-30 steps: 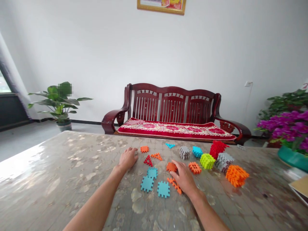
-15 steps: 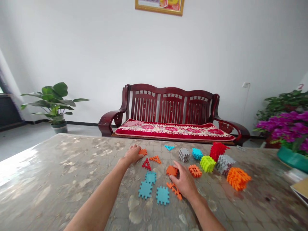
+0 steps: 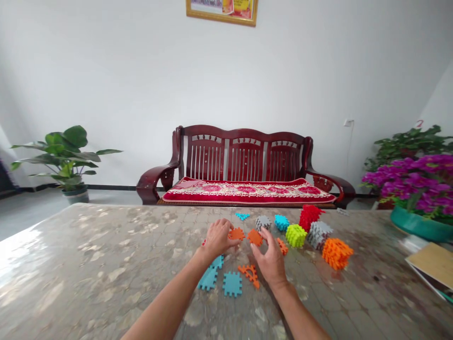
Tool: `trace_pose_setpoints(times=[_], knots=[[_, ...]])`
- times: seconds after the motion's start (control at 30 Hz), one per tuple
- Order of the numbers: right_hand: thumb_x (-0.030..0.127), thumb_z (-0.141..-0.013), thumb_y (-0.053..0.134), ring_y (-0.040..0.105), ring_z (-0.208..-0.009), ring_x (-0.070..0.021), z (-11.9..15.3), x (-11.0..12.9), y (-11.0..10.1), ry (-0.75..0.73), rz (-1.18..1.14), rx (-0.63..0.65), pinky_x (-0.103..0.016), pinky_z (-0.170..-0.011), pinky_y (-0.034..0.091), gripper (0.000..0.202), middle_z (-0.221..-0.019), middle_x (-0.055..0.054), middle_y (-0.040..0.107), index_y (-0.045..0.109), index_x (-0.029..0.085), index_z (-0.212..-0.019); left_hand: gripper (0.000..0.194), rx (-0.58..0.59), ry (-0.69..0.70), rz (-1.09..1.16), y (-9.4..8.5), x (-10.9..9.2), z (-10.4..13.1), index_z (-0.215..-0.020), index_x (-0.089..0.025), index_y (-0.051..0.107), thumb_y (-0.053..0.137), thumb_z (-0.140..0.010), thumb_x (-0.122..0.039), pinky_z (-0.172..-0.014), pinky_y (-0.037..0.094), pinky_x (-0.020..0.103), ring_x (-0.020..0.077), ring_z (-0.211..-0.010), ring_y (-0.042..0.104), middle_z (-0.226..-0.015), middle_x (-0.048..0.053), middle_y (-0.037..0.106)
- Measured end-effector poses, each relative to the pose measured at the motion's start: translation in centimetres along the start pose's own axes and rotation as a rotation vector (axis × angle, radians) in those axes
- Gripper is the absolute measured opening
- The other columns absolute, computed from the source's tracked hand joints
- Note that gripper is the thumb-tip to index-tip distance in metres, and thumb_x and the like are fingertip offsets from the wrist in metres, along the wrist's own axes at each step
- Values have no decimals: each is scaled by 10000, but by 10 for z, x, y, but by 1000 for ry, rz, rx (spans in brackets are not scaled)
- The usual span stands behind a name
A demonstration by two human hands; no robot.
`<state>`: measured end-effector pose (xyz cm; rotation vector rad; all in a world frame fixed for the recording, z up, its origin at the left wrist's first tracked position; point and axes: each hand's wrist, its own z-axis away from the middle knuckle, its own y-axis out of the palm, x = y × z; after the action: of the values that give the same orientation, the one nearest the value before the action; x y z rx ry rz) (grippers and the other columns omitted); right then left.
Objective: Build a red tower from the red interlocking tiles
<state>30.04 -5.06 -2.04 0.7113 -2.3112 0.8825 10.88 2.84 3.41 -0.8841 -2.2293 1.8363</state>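
Note:
My left hand is closed on an orange interlocking tile with notched edges. Close beside it, my right hand grips another orange interlocking tile between thumb and fingers. The two tiles face each other with a small gap. Nearer to me lie a teal square tile, more teal tiles partly behind my left forearm, and an orange openwork piece. A red piece shows only slightly past my left hand. An orange window-like tile is partly hidden by my right hand.
To the right stand stacks of tiles: lime, red, grey, orange, blue and a smaller grey one. A blue triangle lies farther back. Purple flowers stand at the table's right.
My left hand has moved right with its orange tile, toward the other one. My right hand has shifted its orange tile slightly away from me. The view has turned a little right.

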Motion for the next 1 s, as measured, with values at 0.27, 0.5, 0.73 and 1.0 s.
trace_pose_setpoints(times=[0.27, 0.5, 0.73, 1.0], knots=[[342, -833, 581, 615, -1136, -248, 2, -7, 5, 27, 15, 71, -441, -1010, 460, 560, -1203, -118, 673, 483, 183, -1361, 615, -34, -264, 22, -18, 20, 22, -1363, -198, 496, 602, -833, -490, -1017, 400, 389, 288, -1233, 546, -1359, 144, 577], [345, -790, 622, 652, -1048, -256, 0, 3, 12, 61, 99, 131, -416, -941, 491, 586, -1118, -81, 709, 507, 214, -1349, 554, -113, -764, -55, -41, 101, 81, -1396, -203, 501, 425, -901, -440, -959, 457, 414, 318, -1189, 588, -1334, 147, 599], [348, -801, 615, 672, -972, -279, -6, 20, 25, 71, 250, 162, -387, -854, 502, 609, -1037, -101, 721, 487, 169, -1369, 483, -207, -769, -84, -30, 114, 112, -1312, -236, 601, 380, -908, -381, -980, 454, 401, 292, -1201, 571, -1326, 114, 606], [299, -740, 684, 623, -1096, -347, -8, 31, 34, 11, 469, 255, -421, -900, 481, 689, -1188, -181, 675, 483, 125, -1376, 444, -191, -732, -50, -32, 113, 109, -1246, -268, 656, 412, -886, -355, -980, 443, 446, 311, -1218, 550, -1332, 96, 614]])
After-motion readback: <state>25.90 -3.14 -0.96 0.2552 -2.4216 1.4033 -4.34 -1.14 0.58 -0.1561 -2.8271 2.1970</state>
